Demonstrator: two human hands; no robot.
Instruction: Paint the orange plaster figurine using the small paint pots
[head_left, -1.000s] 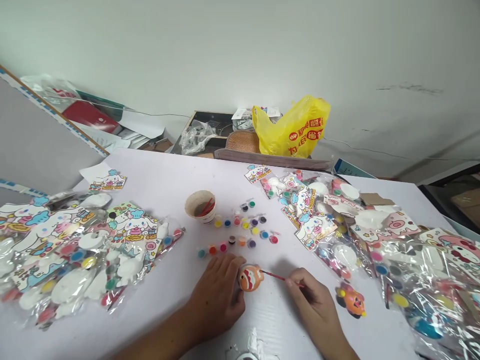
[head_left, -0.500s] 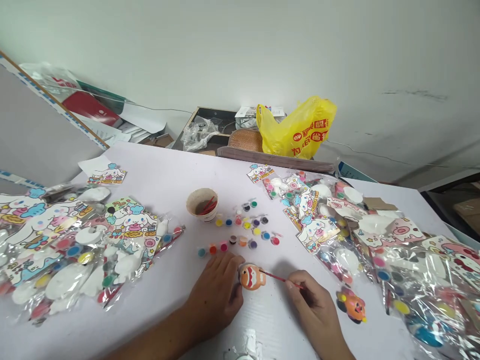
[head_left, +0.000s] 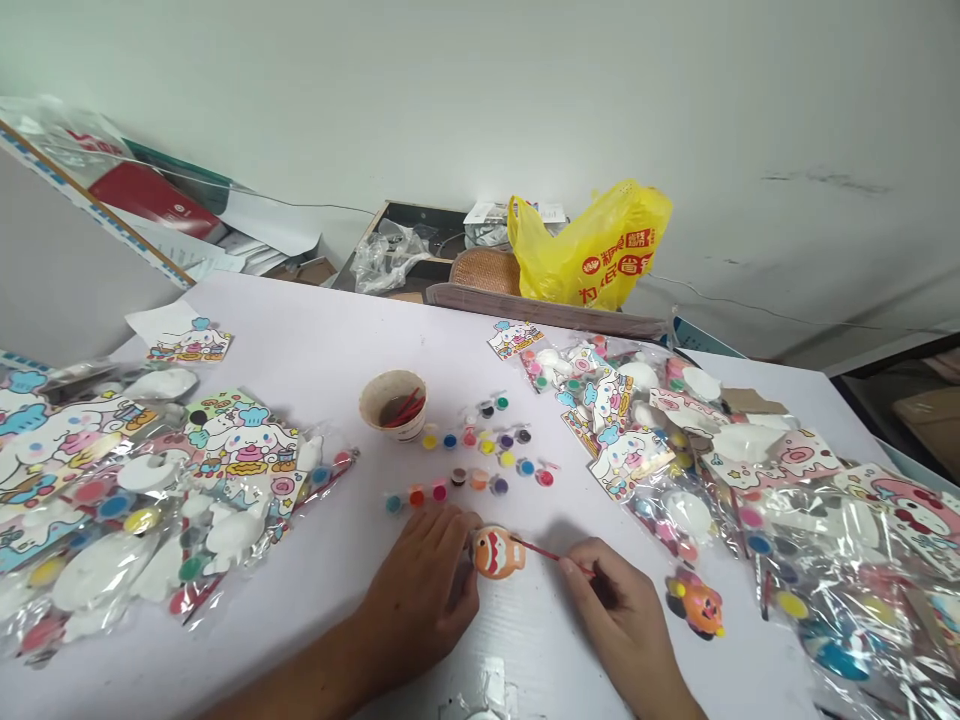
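1. Spanning most of the view, the pale bench carries everything being handled.
2. A heap of clear packets covers its left side, and a second heap lies along the right; both show white shapes, paint pots and printed cards through the plastic.
3. Past the far edge stands a yellow plastic bag with red lettering.
4. The left hand is curled, gripping the left edge of the orange painted piece; the right hand pinches a red brush.
5. A cup beyond the left hand contains liquid and red sticks.
6. The orange painted piece lies between the hands, with red and white markings; another orange figure sits just right of the right hand.
7. Slim and red, the brush points leftward, its tip at the piece's upper right.
8. Smallest are loose paint pots, in uneven rows between cup and hands.
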